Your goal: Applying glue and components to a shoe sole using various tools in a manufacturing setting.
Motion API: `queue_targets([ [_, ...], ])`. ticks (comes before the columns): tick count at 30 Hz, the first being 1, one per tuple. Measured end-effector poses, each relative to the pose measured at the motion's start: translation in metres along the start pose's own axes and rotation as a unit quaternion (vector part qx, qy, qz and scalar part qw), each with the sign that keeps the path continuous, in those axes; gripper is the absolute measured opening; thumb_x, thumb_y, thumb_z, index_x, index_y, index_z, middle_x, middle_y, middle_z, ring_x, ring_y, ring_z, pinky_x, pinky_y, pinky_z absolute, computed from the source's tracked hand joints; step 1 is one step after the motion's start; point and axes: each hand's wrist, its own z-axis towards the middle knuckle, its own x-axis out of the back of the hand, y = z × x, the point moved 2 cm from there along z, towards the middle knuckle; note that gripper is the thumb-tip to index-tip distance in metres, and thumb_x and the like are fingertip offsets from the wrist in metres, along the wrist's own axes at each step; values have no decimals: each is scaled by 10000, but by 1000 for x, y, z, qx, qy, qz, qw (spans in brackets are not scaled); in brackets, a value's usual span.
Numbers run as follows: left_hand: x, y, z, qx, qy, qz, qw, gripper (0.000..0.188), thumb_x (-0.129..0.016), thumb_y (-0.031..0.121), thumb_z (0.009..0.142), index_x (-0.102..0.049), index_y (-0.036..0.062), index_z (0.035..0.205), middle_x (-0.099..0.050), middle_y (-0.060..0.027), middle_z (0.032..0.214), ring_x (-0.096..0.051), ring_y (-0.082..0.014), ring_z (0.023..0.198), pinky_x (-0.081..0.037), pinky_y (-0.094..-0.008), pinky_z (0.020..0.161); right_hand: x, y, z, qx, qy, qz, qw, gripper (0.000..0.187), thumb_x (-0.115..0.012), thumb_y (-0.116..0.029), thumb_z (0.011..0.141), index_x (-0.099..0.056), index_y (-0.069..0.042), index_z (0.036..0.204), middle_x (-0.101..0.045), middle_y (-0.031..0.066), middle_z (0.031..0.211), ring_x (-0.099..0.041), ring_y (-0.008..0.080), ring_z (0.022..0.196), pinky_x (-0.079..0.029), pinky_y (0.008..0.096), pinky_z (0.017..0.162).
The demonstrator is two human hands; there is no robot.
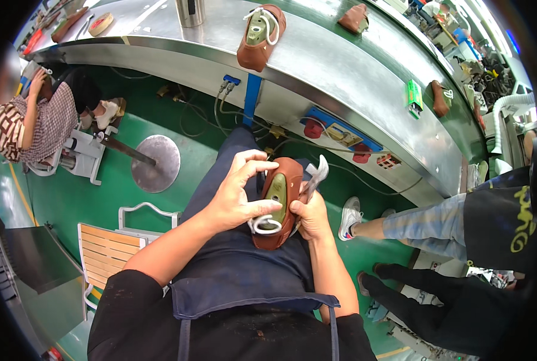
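Observation:
Over my lap lies a brown leather shoe upper (pixel 288 171) pulled over a green last (pixel 277 188), with a white cord loop (pixel 265 225) at its near end. My left hand (pixel 241 191) is on its left side, fingertips at the far end and thumb across the last near the cord. My right hand (pixel 312 218) grips metal lasting pincers (pixel 320 171) along the shoe's right side, its thumb against the leather. The pincers' curved head points up and away; their handles are mostly hidden by the hand.
Ahead runs a metal bench (pixel 220 45) bearing another brown shoe (pixel 261 37), a metal cup (pixel 190 12), a tape roll (pixel 101 24) and a green box (pixel 414 98). Cables (pixel 220 108) hang below. A seated person (pixel 37 117) is at left; others stand at right. A slatted chair (pixel 106 256) stands left.

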Motion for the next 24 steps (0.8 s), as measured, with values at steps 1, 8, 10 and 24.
queue_targets([
  [1,-8,1,0,38,16,-21,999,950,-932,208,763,-440,49,1560,-521,-111,1452,-487,-261,1386,-405,-389,1158,0,2,0,0,1,-1,1000,650,-992,-311,742,-603,-17,1172,-725,74,1100,-716,198,1009,-584,344,930],
  [8,-45,-35,9,202,8,-382,902,1057,-936,217,786,-282,-17,1584,-573,-174,1428,-582,-248,1316,-449,-414,1153,10,27,8,-44,-25,100,994,799,-958,-424,773,-568,-8,1332,-705,89,1212,-711,213,1085,-592,364,960],
  [10,-47,-36,10,203,9,-382,902,1048,-934,220,789,-287,-17,1579,-576,-172,1423,-584,-246,1312,-454,-412,1147,12,27,10,-46,-29,103,993,811,-957,-428,773,-565,-6,1344,-705,91,1216,-711,216,1087,-592,364,962],
  [24,-64,-53,-24,184,29,-396,899,1211,-944,306,784,-159,11,1658,-357,-219,1641,-356,-299,1537,-287,-416,1265,25,37,4,-5,44,101,994,759,-906,-391,845,-550,-10,1397,-706,104,1261,-702,244,1138,-583,389,985],
])
